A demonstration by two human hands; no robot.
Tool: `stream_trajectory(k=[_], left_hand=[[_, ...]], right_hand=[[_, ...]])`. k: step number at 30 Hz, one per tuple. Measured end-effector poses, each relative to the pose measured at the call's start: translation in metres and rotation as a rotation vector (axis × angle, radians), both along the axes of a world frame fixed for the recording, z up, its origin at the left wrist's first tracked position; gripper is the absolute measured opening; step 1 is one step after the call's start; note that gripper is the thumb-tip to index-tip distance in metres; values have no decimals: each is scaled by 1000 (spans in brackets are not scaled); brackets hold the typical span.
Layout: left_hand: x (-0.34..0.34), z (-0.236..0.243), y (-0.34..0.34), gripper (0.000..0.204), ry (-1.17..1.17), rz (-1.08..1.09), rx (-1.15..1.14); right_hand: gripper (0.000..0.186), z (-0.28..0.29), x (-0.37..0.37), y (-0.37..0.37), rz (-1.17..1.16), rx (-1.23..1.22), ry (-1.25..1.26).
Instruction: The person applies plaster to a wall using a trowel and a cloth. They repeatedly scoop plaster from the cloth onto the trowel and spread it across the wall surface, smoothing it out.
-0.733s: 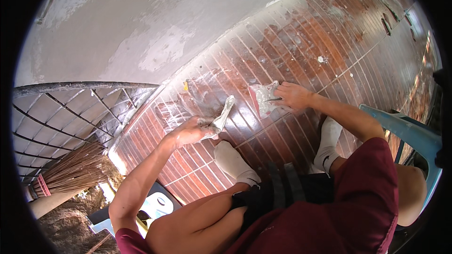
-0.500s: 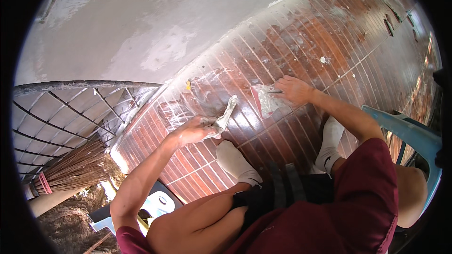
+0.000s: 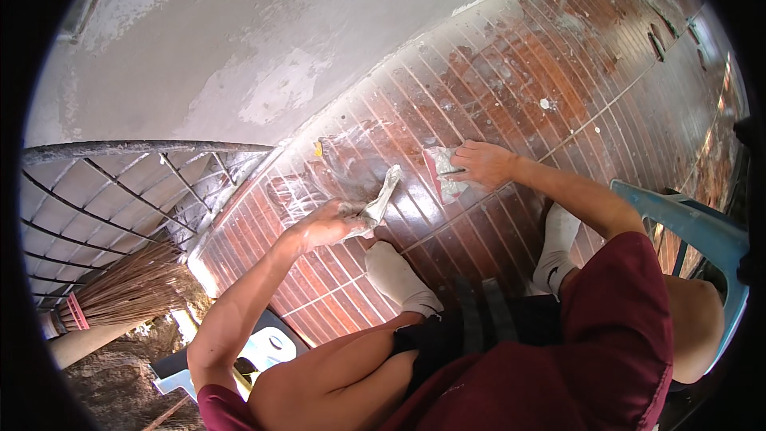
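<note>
One strip [image 3: 385, 193], maybe cloth, filled my left hand [image 3: 329, 222]; my right hand [image 3: 485, 164] pinched a flat thing [image 3: 443, 180]; far tiles [image 3: 519, 72] had smears left.

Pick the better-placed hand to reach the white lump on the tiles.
Right hand, likely: it's nearer the white lump than the left hand. Both hands are occupied, though.
</note>
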State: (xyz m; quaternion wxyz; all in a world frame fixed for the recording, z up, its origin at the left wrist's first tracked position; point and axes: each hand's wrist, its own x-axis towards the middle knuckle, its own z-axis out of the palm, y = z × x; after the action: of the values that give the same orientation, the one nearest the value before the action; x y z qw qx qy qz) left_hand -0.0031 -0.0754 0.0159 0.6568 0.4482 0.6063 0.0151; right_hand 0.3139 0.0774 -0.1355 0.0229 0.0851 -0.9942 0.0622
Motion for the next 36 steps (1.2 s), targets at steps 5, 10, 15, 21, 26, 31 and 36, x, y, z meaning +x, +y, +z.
stream_trajectory(k=[5, 10, 15, 21, 26, 31, 36], left_hand=[[2, 1, 1, 34, -2, 9, 5], [-1, 1, 2, 30, -18, 8, -75], [0, -1, 0, 31, -40, 16, -56], [2, -2, 0, 35, -12, 47, -28], [1, -3, 0, 36, 0, 62, -58], [-1, -5, -1, 36, -31, 9, -31], [0, -6, -2, 36, -32, -1, -37]], right_hand=[[49, 0, 0, 1, -212, 52, 4], [47, -1, 5, -2, -27, -21, 20], [42, -1, 10, 0, -269, 32, 45], [50, -3, 6, -1, -33, -58, 14], [56, -5, 3, 4, -275, -3, 17], [58, -7, 1, 6, -192, -17, 31], [60, -7, 1, 4, -202, 72, -15]])
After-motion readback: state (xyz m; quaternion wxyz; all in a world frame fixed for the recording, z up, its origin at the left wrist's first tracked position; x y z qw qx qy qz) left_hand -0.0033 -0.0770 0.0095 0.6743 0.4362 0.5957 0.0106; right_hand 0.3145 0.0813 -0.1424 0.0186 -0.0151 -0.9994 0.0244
